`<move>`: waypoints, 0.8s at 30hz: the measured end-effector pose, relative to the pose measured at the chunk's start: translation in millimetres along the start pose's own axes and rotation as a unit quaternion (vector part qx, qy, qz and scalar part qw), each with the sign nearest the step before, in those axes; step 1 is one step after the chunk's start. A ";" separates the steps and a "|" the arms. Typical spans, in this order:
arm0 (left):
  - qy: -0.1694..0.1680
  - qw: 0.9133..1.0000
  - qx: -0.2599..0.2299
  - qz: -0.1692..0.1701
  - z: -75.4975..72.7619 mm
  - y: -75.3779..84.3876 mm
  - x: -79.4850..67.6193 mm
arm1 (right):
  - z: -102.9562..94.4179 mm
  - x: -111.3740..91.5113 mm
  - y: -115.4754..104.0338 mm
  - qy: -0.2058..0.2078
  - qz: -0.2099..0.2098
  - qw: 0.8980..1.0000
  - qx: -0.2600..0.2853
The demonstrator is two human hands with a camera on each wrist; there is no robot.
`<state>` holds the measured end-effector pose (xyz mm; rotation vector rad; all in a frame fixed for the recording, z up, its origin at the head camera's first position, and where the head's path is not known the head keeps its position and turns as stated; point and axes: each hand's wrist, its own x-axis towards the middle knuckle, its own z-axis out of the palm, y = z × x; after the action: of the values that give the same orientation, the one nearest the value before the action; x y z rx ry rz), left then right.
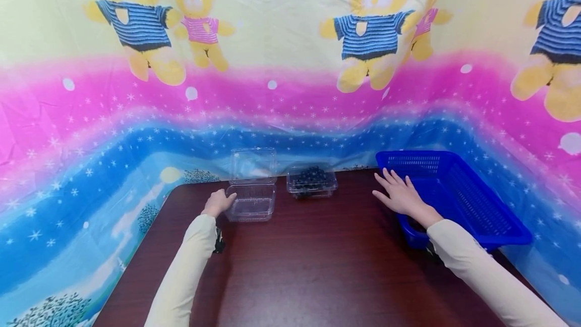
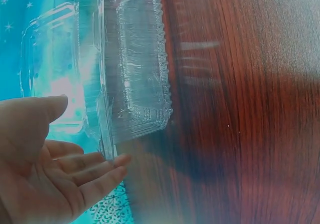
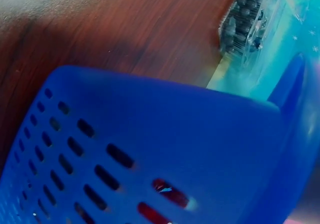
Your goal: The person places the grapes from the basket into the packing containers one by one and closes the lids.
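My left hand [image 1: 219, 203] is at the left side of a clear plastic clamshell box [image 1: 250, 209], whose lid [image 1: 254, 164] stands raised at the back. In the left wrist view, the fingertips [image 2: 121, 160] reach the box's end rim, with the thumb apart. My right hand [image 1: 401, 193] is spread, palm down, over the near left side of a blue plastic basket [image 1: 513, 240]. It does not show in the right wrist view, where the basket's slotted wall [image 3: 165, 114] fills the lower part. Something red shows through the slots.
Between the hands, near the table's back edge, another clear box [image 1: 312, 193] holds dark round fruits [image 1: 310, 175]. The dark wooden table [image 1: 317, 266] meets a printed bear cloth [image 1: 281, 100] hanging behind and around it.
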<state>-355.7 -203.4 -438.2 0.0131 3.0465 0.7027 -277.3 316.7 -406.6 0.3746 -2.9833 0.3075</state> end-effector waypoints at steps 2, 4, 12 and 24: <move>-0.006 1.000 -0.004 0.002 0.1 -1.7 1.1 | -0.7 -1.4 1.5 -0.002 0.002 1.000 0.002; -0.011 1.000 -0.011 0.003 0.7 -3.4 2.5 | -1.8 -3.1 2.6 -0.003 0.002 1.000 0.003; -0.025 0.999 -0.033 -0.001 3.5 -12.0 8.5 | -5.9 -8.3 6.6 -0.015 0.007 1.000 0.008; -0.037 0.995 -0.089 -0.019 -1.9 -16.3 0.6 | -7.8 -17.0 15.3 -0.018 0.017 1.000 0.013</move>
<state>-356.4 -219.0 -443.6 -0.0201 2.8940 0.9453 -264.2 336.8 -404.2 0.3351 -3.0272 0.3479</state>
